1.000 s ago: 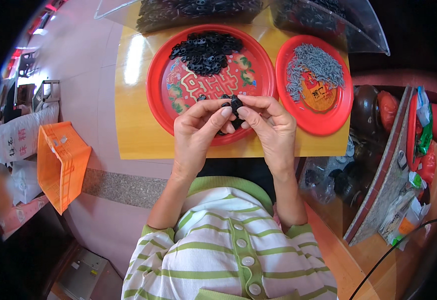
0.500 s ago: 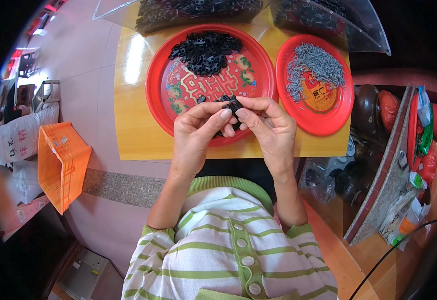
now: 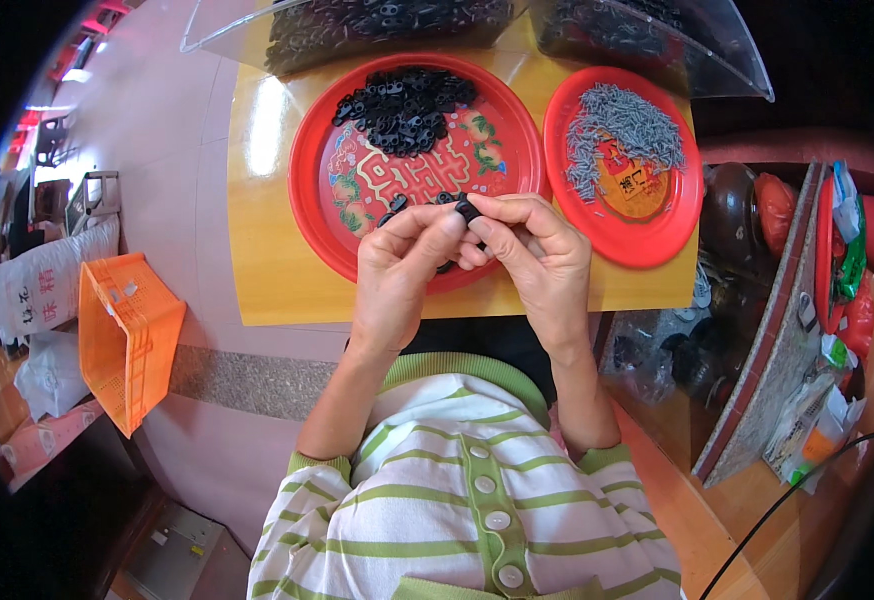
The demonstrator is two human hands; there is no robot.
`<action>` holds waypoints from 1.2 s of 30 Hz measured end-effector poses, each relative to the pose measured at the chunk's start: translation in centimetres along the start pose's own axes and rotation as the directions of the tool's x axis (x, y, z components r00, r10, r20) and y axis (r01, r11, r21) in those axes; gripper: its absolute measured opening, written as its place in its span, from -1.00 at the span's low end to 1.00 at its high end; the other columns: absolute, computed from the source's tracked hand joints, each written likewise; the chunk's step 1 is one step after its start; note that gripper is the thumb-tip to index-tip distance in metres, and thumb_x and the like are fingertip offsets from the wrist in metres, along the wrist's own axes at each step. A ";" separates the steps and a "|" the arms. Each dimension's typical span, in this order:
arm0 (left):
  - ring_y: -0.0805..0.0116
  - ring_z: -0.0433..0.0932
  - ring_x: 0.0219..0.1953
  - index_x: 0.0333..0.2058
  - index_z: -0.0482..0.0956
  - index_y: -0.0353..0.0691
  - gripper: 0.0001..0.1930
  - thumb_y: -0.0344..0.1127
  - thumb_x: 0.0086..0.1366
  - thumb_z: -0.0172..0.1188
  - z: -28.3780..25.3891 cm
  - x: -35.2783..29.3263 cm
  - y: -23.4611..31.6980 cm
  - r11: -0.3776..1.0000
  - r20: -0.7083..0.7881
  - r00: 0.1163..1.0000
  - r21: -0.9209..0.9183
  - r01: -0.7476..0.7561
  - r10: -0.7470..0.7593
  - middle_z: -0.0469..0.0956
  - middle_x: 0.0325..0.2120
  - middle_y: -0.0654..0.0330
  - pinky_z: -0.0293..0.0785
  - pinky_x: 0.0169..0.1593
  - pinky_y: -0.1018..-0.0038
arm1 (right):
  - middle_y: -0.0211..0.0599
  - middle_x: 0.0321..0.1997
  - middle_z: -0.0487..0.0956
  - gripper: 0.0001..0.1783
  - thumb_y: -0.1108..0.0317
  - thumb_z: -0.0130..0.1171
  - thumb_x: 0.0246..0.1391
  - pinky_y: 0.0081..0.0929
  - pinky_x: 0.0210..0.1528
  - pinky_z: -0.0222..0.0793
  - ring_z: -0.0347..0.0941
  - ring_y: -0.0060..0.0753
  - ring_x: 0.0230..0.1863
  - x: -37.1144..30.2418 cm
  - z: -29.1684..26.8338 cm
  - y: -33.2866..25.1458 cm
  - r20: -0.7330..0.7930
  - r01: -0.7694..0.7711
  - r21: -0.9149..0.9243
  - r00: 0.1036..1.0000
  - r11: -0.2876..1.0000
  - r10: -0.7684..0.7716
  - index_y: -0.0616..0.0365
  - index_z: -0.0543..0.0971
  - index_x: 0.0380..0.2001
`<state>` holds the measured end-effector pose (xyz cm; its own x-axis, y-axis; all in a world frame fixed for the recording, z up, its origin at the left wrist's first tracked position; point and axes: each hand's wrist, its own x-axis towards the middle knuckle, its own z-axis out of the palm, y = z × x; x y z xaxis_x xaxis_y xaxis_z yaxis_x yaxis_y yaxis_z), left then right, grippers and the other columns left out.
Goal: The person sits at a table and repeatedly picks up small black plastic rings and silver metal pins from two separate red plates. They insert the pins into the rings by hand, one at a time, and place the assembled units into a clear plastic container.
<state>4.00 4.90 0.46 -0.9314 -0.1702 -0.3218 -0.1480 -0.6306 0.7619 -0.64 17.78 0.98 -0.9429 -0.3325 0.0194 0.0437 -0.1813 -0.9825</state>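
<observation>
Over the near edge of a round red tray, my left hand and my right hand meet at a small black plastic part. Thumbs and fingertips of both hands pinch it from either side and cover much of it. Whether a screw is in it I cannot tell. At the tray's far side lies a heap of similar black parts. Several more black pieces lie close to my left fingers, partly hidden. Grey screws are piled on a red plate to the right.
Clear plastic bins with black parts stand along the far edge of the yellow wooden table. An orange crate is at the left on the floor, near white sacks. Jars and bags crowd a shelf at the right.
The black part has turned between my fingertips, and less of it shows. My left hand has shifted slightly right, closer to my right hand. The whole view has moved a little.
</observation>
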 end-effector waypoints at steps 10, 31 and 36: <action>0.57 0.42 -0.44 -0.30 0.54 -0.34 -0.83 -0.34 0.28 0.06 1.2 -0.2 -0.2 0.995 -0.076 0.997 -0.097 -0.007 -0.001 0.52 -0.50 0.27 0.34 -0.30 0.65 | -0.38 -0.39 0.49 -0.66 0.57 0.27 -0.15 -0.67 -0.41 0.40 0.43 -0.63 -0.45 -0.1 0.3 -0.6 -0.036 0.140 -0.286 0.987 0.948 -0.157 0.22 0.54 -0.20; 0.44 0.43 -0.22 -0.29 0.54 -0.38 -0.84 -0.60 0.10 0.18 1.1 -0.4 -2.5 0.876 0.217 0.878 0.142 -0.461 0.427 0.47 -0.28 0.12 0.37 -0.17 0.58 | -0.32 -0.38 0.51 -0.77 0.46 0.24 -0.04 -0.63 -0.36 0.41 0.52 -0.55 -0.39 -1.6 -2.5 -2.0 0.112 -0.022 -0.064 0.993 0.998 0.029 0.30 0.48 -0.29; 0.49 0.46 -0.34 -0.29 0.52 -0.39 -0.87 -0.62 0.16 0.11 1.1 -0.6 -2.7 0.959 0.172 0.944 -0.011 -0.285 0.282 0.46 -0.29 0.11 0.43 -0.26 0.62 | -0.32 -0.38 0.51 -0.80 0.49 0.22 -0.02 -0.64 -0.35 0.41 0.51 -0.57 -0.39 -1.7 -2.6 -1.3 0.095 -0.063 -0.087 0.993 0.994 0.071 0.31 0.49 -0.30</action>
<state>4.58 7.53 -0.82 -0.9780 -0.2083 0.0081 0.1269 -0.5639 0.8160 0.06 20.96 1.80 -0.9016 -0.4313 -0.0330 0.0742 -0.0789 -0.9941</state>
